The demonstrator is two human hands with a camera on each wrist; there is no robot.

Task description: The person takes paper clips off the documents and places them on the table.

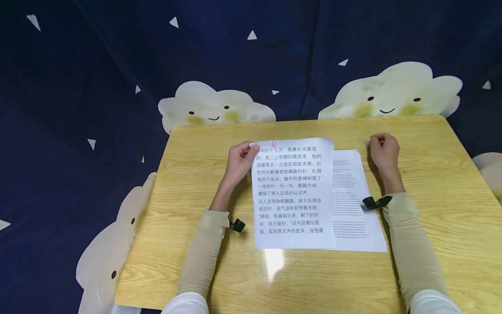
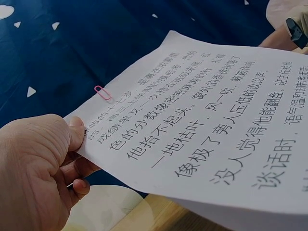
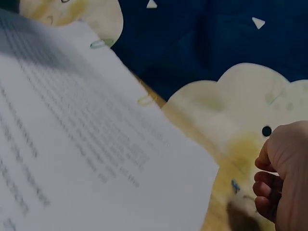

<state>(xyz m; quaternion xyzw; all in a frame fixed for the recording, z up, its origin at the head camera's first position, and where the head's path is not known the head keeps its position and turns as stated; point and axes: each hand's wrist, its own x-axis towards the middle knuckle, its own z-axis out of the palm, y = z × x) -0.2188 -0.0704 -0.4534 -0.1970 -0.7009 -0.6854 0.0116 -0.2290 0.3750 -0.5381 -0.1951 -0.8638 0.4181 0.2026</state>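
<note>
White paper sheet with large black Chinese print point(image 1: 292, 192): upright rectangle, smooth and slightly bowed, its far right corner curling up; the left wrist view shows its near end raised at a slant.
Slim pink looped paper clip point(image 1: 274, 143): on the far edge of the Chinese sheet, left of that edge's middle.
White sheet with small, dense print point(image 1: 364, 209): to the right of the Chinese sheet and partly beneath it.
Green and yellow clips: a green looped clip point(image 3: 101, 44) and a yellow looped clip point(image 3: 147, 100) along the small-print sheet's edge, both blurred.
Left hand point(image 1: 238, 159): at the far left corner of the Chinese sheet, thumb on the printed face and fingers beneath, clamped on that corner; the pink clip is just beside, untouched.
Right hand point(image 1: 385, 150): well right of the Chinese sheet, fingers curled in; whether they pinch anything I cannot tell.
Small clip-like object point(image 1: 366, 144): right of the Chinese sheet, just beside the right fingertips; contact is unclear.
Wood-grain desk point(image 1: 196, 183): under the Chinese sheet and around it.
Readable writing: on the Chinese sheet, "的十七岁", "成绩单又一次排在班级末尾", "没人觉得他能翻盘"; the first character is partly covered by the thumb.
Small print: too fine to read.
</note>
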